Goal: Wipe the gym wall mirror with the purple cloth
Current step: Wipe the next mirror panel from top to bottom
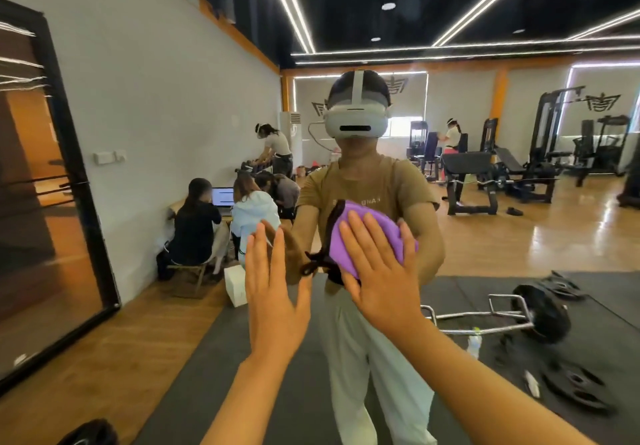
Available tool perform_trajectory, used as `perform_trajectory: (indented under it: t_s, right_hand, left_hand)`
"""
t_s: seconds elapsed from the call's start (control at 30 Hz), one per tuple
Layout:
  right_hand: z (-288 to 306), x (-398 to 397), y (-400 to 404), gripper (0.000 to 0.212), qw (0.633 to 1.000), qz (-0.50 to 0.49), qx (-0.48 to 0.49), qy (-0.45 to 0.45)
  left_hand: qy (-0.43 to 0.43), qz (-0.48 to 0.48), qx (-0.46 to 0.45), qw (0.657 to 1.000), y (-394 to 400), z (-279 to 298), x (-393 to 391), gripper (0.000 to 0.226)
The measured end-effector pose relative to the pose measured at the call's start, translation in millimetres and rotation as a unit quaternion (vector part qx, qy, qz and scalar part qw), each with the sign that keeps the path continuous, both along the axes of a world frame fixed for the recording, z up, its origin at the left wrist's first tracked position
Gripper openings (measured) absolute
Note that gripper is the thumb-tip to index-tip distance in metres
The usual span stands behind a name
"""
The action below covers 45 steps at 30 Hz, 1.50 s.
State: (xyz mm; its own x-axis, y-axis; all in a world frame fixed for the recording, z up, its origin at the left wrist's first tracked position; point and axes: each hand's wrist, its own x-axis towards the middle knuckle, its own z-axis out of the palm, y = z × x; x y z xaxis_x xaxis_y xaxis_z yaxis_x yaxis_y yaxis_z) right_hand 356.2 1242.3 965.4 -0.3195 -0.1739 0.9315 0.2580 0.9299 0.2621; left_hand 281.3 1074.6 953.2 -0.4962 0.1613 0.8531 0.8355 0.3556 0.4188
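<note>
I had my right hand laid flat over the purple cloth, fingers straight and spread, so the palm pushed the bunched fabric against the gym wall mirror instead of clutching it. That grip was apart, pressing, not clamped; a flat hand spreads the pressure and keeps more cloth on the glass. The cloth sat at about chest height of my own reflection, between my palm and the mirror, with a dark edging and a loose tie hanging out on its left side toward my other hand.

My left hand was also apart, fingers straight and pointing up, with nothing in it. It seemed to be resting on or just off the glass beside the cloth; I judged it was there to steady me as I leaned in, though I could not tell if it truly touched.

The mirror filled nearly the whole view, showing the wooden floor, a dark mat with a barbell, weight machines and seated people behind me. A black-framed panel stood at the left.
</note>
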Motion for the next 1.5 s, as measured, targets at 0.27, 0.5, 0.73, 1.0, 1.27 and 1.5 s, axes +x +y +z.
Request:
perform_trajectory:
  t_s: [0.27, 0.5, 0.73, 1.0, 1.27, 1.5]
  right_hand:
    - [-55, 27, 20, 0.073, 0.998, -0.021, 0.004, -0.052]
    - [120, 25, 36, 0.057, 0.989, -0.02, -0.095, 0.109]
    - [99, 35, 47, 0.059, 0.982, -0.015, -0.116, 0.15]
    - [-50, 70, 80, 0.062, 0.995, -0.055, -0.086, 0.018]
    - [60, 66, 85, 0.064, 0.987, -0.041, -0.109, 0.113]
    - [191, 70, 103, 0.061, 0.981, -0.001, -0.098, 0.167]
  left_hand:
    - [-0.034, -0.017, -0.016, 0.999, 25, -9, 22, 0.08]
    - [-0.013, -0.031, 0.025, 0.999, 49, 5, 38, 0.073]
    - [-0.005, -0.004, 0.035, 0.999, 84, 15, 51, 0.073]
    - [0.013, 0.019, 0.037, 0.999, 107, 11, 63, 0.069]
    - [0.027, 0.017, 0.04, 0.999, 128, 13, 81, 0.071]
    - [0.013, 0.021, 0.066, 0.998, 147, 23, 97, 0.072]
